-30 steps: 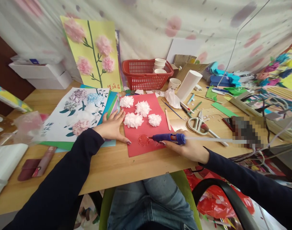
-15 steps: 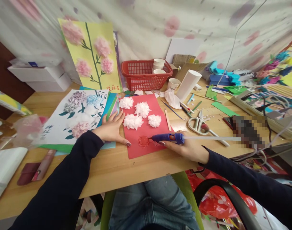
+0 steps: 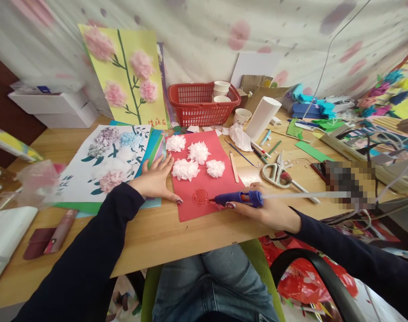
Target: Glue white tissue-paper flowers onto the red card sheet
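Note:
My right hand [image 3: 266,213] is wrapped round a blue hot glue gun [image 3: 239,198], a long clear glue stick [image 3: 300,195] poking out of its back. Its nozzle sits low over the red paper [image 3: 220,197], at the right edge of a shiny ring of glue [image 3: 200,197]. Several white tissue-paper flowers [image 3: 185,170] lie on the upper part of that sheet. With fingers spread, my left hand [image 3: 157,181] rests flat along the sheet's left edge, its thumb on the red paper.
To the left lies a flower picture [image 3: 105,165] on coloured sheets. A red basket [image 3: 204,105] with paper cups stands behind, beside a yellow flower picture [image 3: 133,76]. At right are scissors [image 3: 277,172], a wooden stick [image 3: 233,167], a brush [image 3: 300,188] and a phone, blurred out.
The glue gun in my right hand has shifted slightly right, its nozzle moving to the edge of the glue ring. My left hand stays in place.

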The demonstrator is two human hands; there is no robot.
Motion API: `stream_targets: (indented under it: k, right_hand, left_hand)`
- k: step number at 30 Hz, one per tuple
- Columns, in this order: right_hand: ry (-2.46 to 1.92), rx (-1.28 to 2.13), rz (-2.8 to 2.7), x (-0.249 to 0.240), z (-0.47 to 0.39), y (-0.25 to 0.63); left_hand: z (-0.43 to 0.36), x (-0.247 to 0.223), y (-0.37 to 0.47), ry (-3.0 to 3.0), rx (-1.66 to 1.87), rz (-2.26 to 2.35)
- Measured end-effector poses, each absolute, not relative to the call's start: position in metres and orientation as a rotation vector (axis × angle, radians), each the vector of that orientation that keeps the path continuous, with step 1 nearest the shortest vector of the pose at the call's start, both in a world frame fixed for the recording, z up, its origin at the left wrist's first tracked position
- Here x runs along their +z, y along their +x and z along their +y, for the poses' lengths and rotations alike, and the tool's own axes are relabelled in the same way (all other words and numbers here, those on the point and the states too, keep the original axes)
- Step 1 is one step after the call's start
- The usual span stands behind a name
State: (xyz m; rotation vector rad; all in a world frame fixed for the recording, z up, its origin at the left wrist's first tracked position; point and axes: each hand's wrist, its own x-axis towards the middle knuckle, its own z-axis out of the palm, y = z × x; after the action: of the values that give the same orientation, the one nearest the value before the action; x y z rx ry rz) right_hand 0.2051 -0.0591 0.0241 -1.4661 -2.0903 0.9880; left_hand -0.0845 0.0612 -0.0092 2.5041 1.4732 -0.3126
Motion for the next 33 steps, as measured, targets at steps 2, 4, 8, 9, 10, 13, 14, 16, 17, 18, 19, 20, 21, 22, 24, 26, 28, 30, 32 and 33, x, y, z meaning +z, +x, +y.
stream_targets:
  k: [2, 4, 8, 9, 10, 13, 14, 16, 17, 18, 19, 20, 21, 22, 24, 26, 28, 30, 32, 33]
  right_hand:
    - [-1.495, 0.975, -2.074, 0.025, -0.058, 0.205]
    - [-1.524, 0.930, -2.085, 0.025, -0.056, 0.203]
    - [-1.488, 0.928, -2.138, 0.026, -0.053, 0.201]
    - [-1.493, 0.931, -2.143, 0.027, -0.053, 0.201]
    - [-1.510, 0.931, -2.138, 0.028, -0.053, 0.201]
    - [-1.557, 0.943, -2.098, 0.031, -0.053, 0.201]
    - [-1.562, 0.941, -2.087, 0.031, -0.052, 0.200]
    - [-1.573, 0.910, -2.080, 0.029, -0.049, 0.198]
    - [-1.585, 0.899, -2.084, 0.028, -0.048, 0.198]
    - [-1.601, 0.890, -2.084, 0.027, -0.047, 0.197]
    - [-1.618, 0.885, -2.080, 0.026, -0.046, 0.197]
    - [-1.628, 0.886, -2.073, 0.026, -0.045, 0.198]
    - [-1.626, 0.887, -2.069, 0.025, -0.045, 0.198]
    - [-1.615, 0.880, -2.068, 0.025, -0.045, 0.199]
    - [-1.584, 0.848, -2.082, 0.026, -0.045, 0.200]
    - [-1.581, 0.839, -2.104, 0.026, -0.045, 0.200]
    - [-1.625, 0.845, -2.095, 0.027, -0.045, 0.201]
    - [-1.664, 0.842, -2.068, 0.028, -0.046, 0.200]
    - [-1.667, 0.791, -2.069, 0.029, -0.048, 0.198]
    - [-1.656, 0.757, -2.087, 0.029, -0.049, 0.197]
  left_hand:
    - [0.061, -0.010, -0.085, 2.510, -0.313, 1.477]
    - [0.062, -0.010, -0.085, 2.516, -0.313, 1.481]
    - [0.063, -0.012, -0.085, 2.524, -0.316, 1.486]
    - [0.063, -0.012, -0.085, 2.526, -0.323, 1.486]
    - [0.063, -0.013, -0.086, 2.532, -0.329, 1.487]
    - [0.064, -0.016, -0.086, 2.556, -0.340, 1.500]
    - [0.065, -0.017, -0.087, 2.561, -0.339, 1.504]
    - [0.065, -0.018, -0.087, 2.563, -0.333, 1.507]
    - [0.066, -0.019, -0.088, 2.562, -0.328, 1.504]
    - [0.066, -0.019, -0.088, 2.562, -0.322, 1.498]
    - [0.066, -0.019, -0.088, 2.563, -0.317, 1.491]
    - [0.066, -0.019, -0.089, 2.564, -0.316, 1.485]
    - [0.066, -0.018, -0.089, 2.565, -0.316, 1.479]
    - [0.066, -0.018, -0.089, 2.565, -0.319, 1.477]
    - [0.066, -0.017, -0.089, 2.564, -0.330, 1.483]
    - [0.065, -0.016, -0.088, 2.563, -0.342, 1.490]
    - [0.065, -0.016, -0.088, 2.566, -0.352, 1.488]
    - [0.065, -0.016, -0.087, 2.570, -0.359, 1.484]
    - [0.065, -0.016, -0.087, 2.570, -0.371, 1.485]
    - [0.065, -0.016, -0.087, 2.569, -0.374, 1.490]
